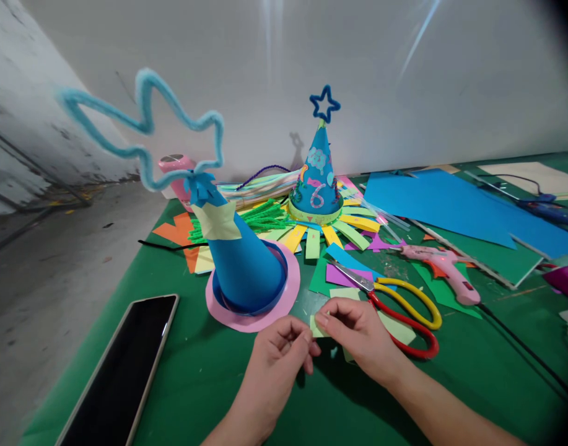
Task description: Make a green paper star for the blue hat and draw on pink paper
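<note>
My left hand (pixel 277 356) and my right hand (pixel 358 331) meet over the green table (pixel 195 384), both pinched on a small pale yellow paper piece (pixel 317 327). Just beyond them stands a blue paper cone hat (pixel 240 257) on a pink round brim, topped by a light blue pipe-cleaner star (pixel 144 130) and a pale yellow paper star. Scissors with red and yellow handles (pixel 404 310) lie right of my right hand.
A second blue cone hat (pixel 317 179) with a dark blue star stands on coloured paper strips. A pink glue gun (pixel 444 266), blue paper sheets (pixel 455 204), a dark phone (pixel 121 371) at the left edge and paper scraps lie around.
</note>
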`<state>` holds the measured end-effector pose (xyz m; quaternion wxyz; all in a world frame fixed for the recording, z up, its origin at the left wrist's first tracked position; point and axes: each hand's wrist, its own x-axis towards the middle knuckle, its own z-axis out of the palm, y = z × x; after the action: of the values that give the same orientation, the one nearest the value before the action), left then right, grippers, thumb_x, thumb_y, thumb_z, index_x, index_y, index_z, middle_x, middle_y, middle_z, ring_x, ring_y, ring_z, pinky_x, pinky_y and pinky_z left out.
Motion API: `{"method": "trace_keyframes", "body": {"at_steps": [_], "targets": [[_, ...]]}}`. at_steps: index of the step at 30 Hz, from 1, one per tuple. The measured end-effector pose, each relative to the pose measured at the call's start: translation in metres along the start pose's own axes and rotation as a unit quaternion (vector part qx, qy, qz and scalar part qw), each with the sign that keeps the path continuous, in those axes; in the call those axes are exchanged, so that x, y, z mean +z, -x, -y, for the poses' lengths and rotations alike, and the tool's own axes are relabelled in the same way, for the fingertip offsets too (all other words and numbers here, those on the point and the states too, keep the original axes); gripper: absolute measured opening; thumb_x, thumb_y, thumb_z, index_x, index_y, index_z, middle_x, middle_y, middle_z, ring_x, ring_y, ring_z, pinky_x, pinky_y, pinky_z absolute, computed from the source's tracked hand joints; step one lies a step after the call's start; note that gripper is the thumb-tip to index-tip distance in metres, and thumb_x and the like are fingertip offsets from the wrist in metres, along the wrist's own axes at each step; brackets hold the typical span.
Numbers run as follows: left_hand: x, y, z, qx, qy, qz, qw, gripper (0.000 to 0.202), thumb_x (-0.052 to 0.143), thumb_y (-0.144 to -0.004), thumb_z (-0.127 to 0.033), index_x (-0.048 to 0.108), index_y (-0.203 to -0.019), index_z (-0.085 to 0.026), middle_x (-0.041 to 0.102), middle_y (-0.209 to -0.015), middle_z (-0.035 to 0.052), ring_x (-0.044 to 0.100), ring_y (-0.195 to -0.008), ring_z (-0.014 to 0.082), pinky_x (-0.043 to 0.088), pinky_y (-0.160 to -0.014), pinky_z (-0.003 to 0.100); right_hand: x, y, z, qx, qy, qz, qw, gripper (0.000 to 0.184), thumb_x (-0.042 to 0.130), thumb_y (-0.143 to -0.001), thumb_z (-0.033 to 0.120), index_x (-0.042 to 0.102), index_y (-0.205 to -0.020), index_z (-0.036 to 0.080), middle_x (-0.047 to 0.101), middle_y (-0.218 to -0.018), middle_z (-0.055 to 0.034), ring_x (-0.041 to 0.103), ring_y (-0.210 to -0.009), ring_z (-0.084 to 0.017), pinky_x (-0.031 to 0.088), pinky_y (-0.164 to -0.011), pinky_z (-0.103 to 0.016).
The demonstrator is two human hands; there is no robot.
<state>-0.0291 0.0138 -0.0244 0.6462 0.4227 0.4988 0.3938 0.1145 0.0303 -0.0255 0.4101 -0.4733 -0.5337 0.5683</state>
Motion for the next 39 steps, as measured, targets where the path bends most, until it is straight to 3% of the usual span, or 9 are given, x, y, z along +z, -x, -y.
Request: {"method": "trace_keyframes", "body": {"at_steps": [8, 12, 17, 24, 29, 34, 39], "targets": [[0.001, 0.001, -0.006, 0.018, -0.067, -0.027, 0.997, 0.019, 0.058, -0.072, -0.030, 0.056, -0.060, -0.014, 0.055, -0.056, -0.0004, 0.043, -0.045, 0.0078, 0.032, -0.045, 0.020, 0.004, 0.002, 0.002, 0.004, -0.021, 0.014, 1.000, 0.020, 0.056, -0.076, 0.034, 0.056, -0.067, 0.015, 0.049, -0.056, 0.0023, 0.042, -0.052, -0.009, 0.032, -0.048, -0.021], [0.002, 0.002, -0.009, 0.040, -0.116, -0.023, 0.992, 0.017, 0.056, -0.070, -0.026, 0.055, -0.057, -0.015, 0.048, -0.049, -0.0024, 0.040, -0.044, 0.0083, 0.030, -0.043, 0.020, 0.004, 0.003, 0.002, 0.010, -0.023, 0.039, 0.999, 0.018, 0.062, -0.071, 0.032, 0.059, -0.078, 0.015, 0.054, -0.071, -0.0009, 0.048, -0.059, -0.011, 0.036, -0.052, -0.022], [0.001, 0.001, -0.010, 0.037, -0.147, -0.026, 0.988, 0.020, 0.055, -0.070, -0.029, 0.053, -0.056, -0.015, 0.050, -0.051, -0.0015, 0.039, -0.043, 0.0084, 0.029, -0.042, 0.020, 0.003, 0.003, -0.001, -0.026, 0.003, 0.031, 0.999, 0.018, 0.060, -0.074, 0.031, 0.061, -0.067, 0.015, 0.051, -0.064, -0.0005, 0.046, -0.059, -0.011, 0.036, -0.052, -0.023], [0.001, 0.002, -0.010, 0.059, -0.162, -0.013, 0.985, 0.021, 0.052, -0.070, -0.027, 0.049, -0.053, -0.015, 0.044, -0.049, -0.0031, 0.036, -0.045, 0.0083, 0.028, -0.044, 0.020, 0.007, 0.006, -0.004, -0.084, 0.031, 0.000, 0.996, 0.017, 0.056, -0.078, 0.028, 0.058, -0.065, 0.016, 0.051, -0.063, 0.0002, 0.046, -0.060, -0.012, 0.035, -0.055, -0.024], [0.000, 0.001, -0.009, 0.035, -0.135, -0.021, 0.990, 0.021, 0.054, -0.071, -0.028, 0.050, -0.055, -0.015, 0.047, -0.050, -0.0024, 0.038, -0.045, 0.0078, 0.028, -0.043, 0.020, 0.011, 0.006, -0.006, -0.060, 0.038, -0.023, 0.997, 0.027, 0.050, -0.081, 0.033, 0.056, -0.062, 0.015, 0.045, -0.060, 0.0014, 0.042, -0.058, -0.011, 0.033, -0.054, -0.024], [0.000, 0.001, -0.006, -0.003, -0.087, -0.044, 0.995, 0.020, 0.056, -0.072, -0.029, 0.051, -0.060, -0.014, 0.054, -0.054, -0.0011, 0.040, -0.043, 0.0063, 0.028, -0.042, 0.018, 0.006, 0.004, -0.005, 0.000, -0.008, -0.039, 0.999, 0.025, 0.046, -0.083, 0.036, 0.060, -0.082, 0.016, 0.046, -0.061, 0.0023, 0.042, -0.059, -0.011, 0.034, -0.054, -0.022], [0.000, 0.000, -0.002, -0.003, -0.052, -0.035, 0.998, 0.019, 0.055, -0.075, -0.029, 0.052, -0.063, -0.014, 0.054, -0.055, -0.0018, 0.041, -0.045, 0.0060, 0.029, -0.045, 0.018, 0.006, 0.003, -0.001, -0.005, -0.009, 0.002, 1.000, 0.021, 0.051, -0.079, 0.029, 0.051, -0.064, 0.015, 0.042, -0.058, 0.0034, 0.037, -0.056, -0.009, 0.031, -0.051, -0.021]]}}
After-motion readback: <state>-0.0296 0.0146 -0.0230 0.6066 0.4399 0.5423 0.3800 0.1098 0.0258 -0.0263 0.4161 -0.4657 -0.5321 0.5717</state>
